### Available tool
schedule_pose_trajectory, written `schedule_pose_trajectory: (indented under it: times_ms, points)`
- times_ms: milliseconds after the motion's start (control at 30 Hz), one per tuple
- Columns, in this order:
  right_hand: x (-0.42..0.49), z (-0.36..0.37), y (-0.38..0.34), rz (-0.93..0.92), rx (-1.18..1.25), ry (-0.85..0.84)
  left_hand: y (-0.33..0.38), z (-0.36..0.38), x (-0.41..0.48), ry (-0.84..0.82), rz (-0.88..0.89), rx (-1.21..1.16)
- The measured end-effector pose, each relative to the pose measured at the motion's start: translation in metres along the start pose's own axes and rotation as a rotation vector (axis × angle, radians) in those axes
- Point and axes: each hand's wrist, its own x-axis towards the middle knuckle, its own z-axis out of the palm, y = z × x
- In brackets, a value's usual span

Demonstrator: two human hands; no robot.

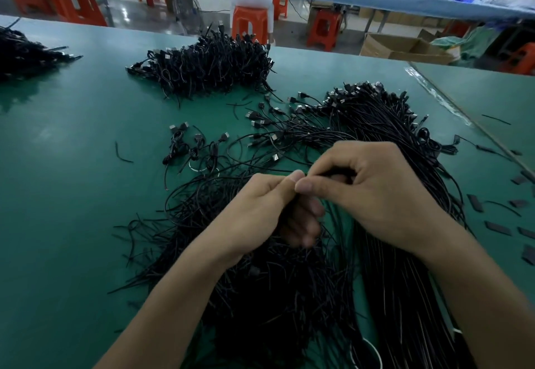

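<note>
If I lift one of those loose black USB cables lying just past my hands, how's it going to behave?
Probably floppy: the loose cables lie in slack curves on the table. Likely light, since each is thin. It may snag neighbours, because they cross one another. The left hand and right hand pinch a black strand.

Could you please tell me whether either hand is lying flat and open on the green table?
No, the left hand and right hand both meet above the loose black cables, fingers curled round a thin black cable.
</note>
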Motion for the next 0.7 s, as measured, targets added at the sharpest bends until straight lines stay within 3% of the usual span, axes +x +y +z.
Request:
schedule_pose_trajectory:
  times_ms: [100,167,267,367,467,567,633,700]
  points:
    - [0.002,0.003,0.005,0.035,0.108,0.107,0.004,-0.007,-0.002,-0.051,-0.04,-0.133]
    - [-0.001,0.009,0.006,0.092,0.094,0.085,0.005,-0.011,-0.001,-0.064,-0.018,-0.363]
    - [-0.009,0.023,0.007,0.156,-0.013,-0.146,0.005,-0.011,0.001,-0.036,0.067,-0.673]
    - [-0.019,0.033,0.0,0.174,-0.086,-0.366,0.004,-0.01,0.006,0.079,0.194,-0.767]
    - [-0.023,0.032,-0.01,0.086,-0.125,-0.417,0.0,-0.008,0.008,0.257,0.286,-0.59]
    - [-0.017,0.022,-0.016,0.0,-0.108,-0.363,-0.005,-0.007,0.007,0.379,0.264,-0.099]
    - [-0.011,0.014,-0.014,-0.039,-0.092,-0.249,-0.003,-0.003,0.004,0.256,0.189,0.168]
    - [-0.007,0.007,-0.011,-0.041,-0.046,-0.13,0.001,0.001,0.0,0.116,0.094,0.112]
